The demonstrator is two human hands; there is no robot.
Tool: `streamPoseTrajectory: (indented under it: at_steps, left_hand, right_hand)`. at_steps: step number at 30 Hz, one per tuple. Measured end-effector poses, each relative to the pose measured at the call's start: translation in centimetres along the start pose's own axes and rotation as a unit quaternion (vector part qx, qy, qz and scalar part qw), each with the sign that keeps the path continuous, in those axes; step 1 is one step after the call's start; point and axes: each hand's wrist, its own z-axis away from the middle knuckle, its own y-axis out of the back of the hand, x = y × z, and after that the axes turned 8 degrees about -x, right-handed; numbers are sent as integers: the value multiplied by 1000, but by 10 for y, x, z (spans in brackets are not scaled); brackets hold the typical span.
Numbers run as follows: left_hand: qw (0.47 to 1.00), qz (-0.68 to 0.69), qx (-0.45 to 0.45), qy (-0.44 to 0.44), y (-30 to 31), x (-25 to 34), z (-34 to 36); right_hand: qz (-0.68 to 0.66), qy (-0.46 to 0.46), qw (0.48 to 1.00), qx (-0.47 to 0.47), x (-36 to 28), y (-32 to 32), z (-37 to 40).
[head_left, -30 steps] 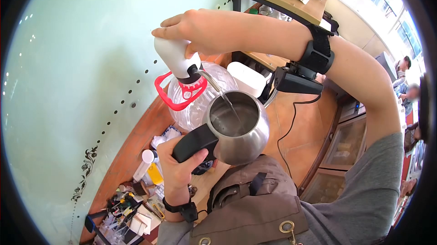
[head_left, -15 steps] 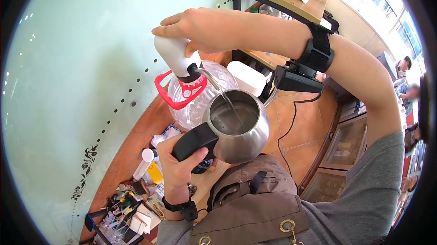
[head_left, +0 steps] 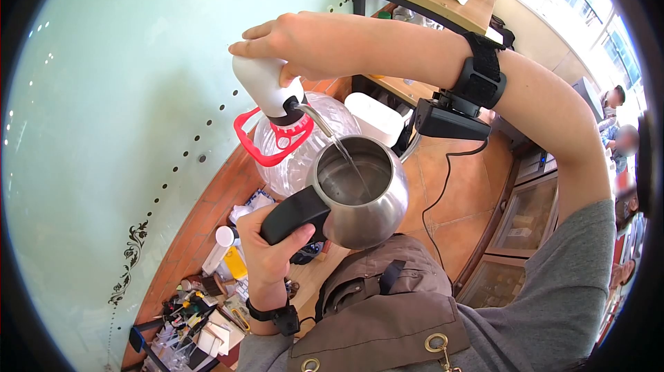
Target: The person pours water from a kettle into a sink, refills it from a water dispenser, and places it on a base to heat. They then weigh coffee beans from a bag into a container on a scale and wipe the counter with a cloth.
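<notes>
In the head view my left hand (head_left: pixel 270 254) is wrapped around the black handle of a stainless steel kettle (head_left: pixel 377 216), holding it with its open top facing up. My right hand (head_left: pixel 287 43) rests over the top of a white electric water pump (head_left: pixel 266 85), fingers on its far side and thumb on the near side. The pump sits on the neck of a large clear water bottle (head_left: pixel 283 177) with a red carry handle (head_left: pixel 249 138). A thin stream of water runs from the pump's metal spout (head_left: pixel 317 117) into the kettle, where water shows inside.
A white rounded container (head_left: pixel 373 117) stands behind the kettle. Tools and small items fill a bin (head_left: pixel 149 344) at lower left. A black cable (head_left: pixel 432 213) hangs from the device on my right wrist. Glass-fronted cabinets (head_left: pixel 519 223) and people (head_left: pixel 615 113) are at right.
Both hands, the kettle and the pump stay almost where they were. Water keeps running from the spout into the kettle.
</notes>
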Motion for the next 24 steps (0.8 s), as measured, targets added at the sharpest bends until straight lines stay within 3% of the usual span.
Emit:
streamPoseTrajectory:
  at_steps: [19, 24]
  left_hand:
    - [998, -3, 36, 42, -2, 18, 2]
    - [998, -53, 8, 30, -1, 26, 0]
  right_hand:
    - [-5, -3, 999, -40, -1, 15, -7]
    - [5, -11, 999, -45, -6, 22, -9]
